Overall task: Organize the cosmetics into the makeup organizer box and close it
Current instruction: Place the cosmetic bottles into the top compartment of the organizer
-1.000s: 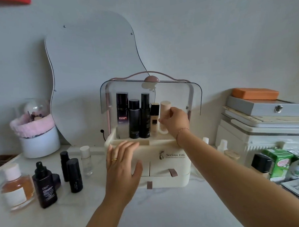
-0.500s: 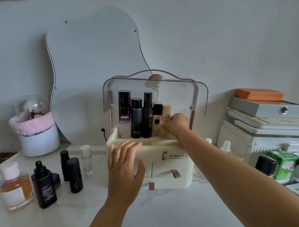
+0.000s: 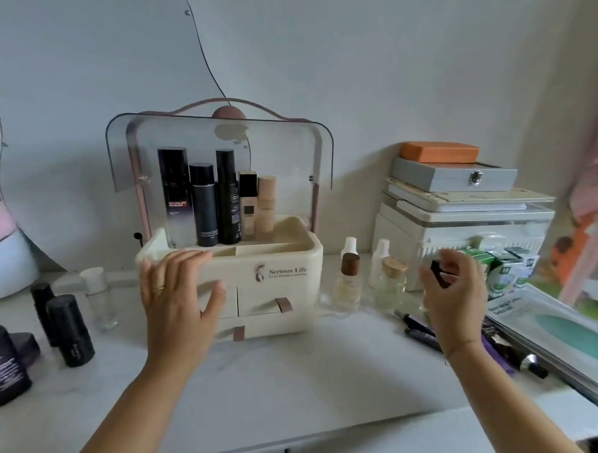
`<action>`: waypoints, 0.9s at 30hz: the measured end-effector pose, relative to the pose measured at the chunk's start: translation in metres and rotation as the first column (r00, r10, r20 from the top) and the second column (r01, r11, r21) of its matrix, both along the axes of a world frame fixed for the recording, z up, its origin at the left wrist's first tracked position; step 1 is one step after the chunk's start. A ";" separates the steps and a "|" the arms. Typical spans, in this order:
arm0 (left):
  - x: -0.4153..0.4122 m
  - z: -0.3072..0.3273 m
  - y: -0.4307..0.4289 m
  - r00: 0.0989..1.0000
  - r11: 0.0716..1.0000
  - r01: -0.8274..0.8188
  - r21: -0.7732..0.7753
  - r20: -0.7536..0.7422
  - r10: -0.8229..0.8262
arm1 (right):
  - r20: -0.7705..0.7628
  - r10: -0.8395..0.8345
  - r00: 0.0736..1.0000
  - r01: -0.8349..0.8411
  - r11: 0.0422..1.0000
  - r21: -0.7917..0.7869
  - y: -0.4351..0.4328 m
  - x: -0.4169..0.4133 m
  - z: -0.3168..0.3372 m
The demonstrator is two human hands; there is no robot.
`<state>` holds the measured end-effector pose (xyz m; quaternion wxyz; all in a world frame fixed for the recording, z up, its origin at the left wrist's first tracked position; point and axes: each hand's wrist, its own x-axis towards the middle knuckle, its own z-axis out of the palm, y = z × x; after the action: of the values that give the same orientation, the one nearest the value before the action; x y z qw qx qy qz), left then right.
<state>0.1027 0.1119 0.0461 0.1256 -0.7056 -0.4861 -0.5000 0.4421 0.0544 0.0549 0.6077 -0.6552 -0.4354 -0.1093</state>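
Observation:
The cream makeup organizer box [image 3: 282, 261] stands mid-table with its clear lid [image 3: 280, 148] raised. Inside stand three tall dark bottles [image 3: 204, 203], a gold-capped foundation [image 3: 248, 201] and a beige bottle [image 3: 266, 203]. My left hand [image 3: 177, 296] rests flat, fingers spread, on the box's front left corner. My right hand [image 3: 455, 298] is to the right of the box, fingers curled around a small black-capped bottle [image 3: 438, 271]. Beside it stand a brown-capped bottle [image 3: 348, 285] and a cork-topped jar [image 3: 392, 284]. Left of the box are two black sticks [image 3: 69, 332], a clear bottle [image 3: 100, 303] and a dark bottle [image 3: 2, 369].
A stack of cases [image 3: 461, 219] with an orange block on top stands at the back right, green cartons [image 3: 498, 269] in front of it. Pens [image 3: 418, 327], a tube [image 3: 522, 360] and a magazine [image 3: 562, 334] lie at the right. A wavy mirror [image 3: 96, 98] leans on the wall.
My right hand has let go of the beige bottle inside the box and moved right and down to the black-capped bottle. My view has turned right. The left hand stays on the box.

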 end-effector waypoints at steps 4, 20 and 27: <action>0.002 -0.001 0.000 1.000 1.000 -0.014 0.014 0.008 0.014 | -0.159 -0.092 0.983 0.057 0.975 -0.213 0.009 0.048 -0.015; 0.000 0.001 -0.003 0.999 1.000 -0.011 -0.016 -0.032 0.011 | -0.068 0.115 0.991 -0.104 0.983 0.149 -0.026 -0.015 0.037; -0.005 0.005 -0.007 0.999 0.996 0.049 -0.069 -0.016 -0.050 | 0.128 0.617 0.776 -0.617 0.786 -0.048 0.025 -0.133 0.087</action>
<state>0.0980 0.1045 0.0507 0.0932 -0.7257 -0.4844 -0.4796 0.3092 0.0789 0.1422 0.5773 -0.4684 -0.6668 0.0518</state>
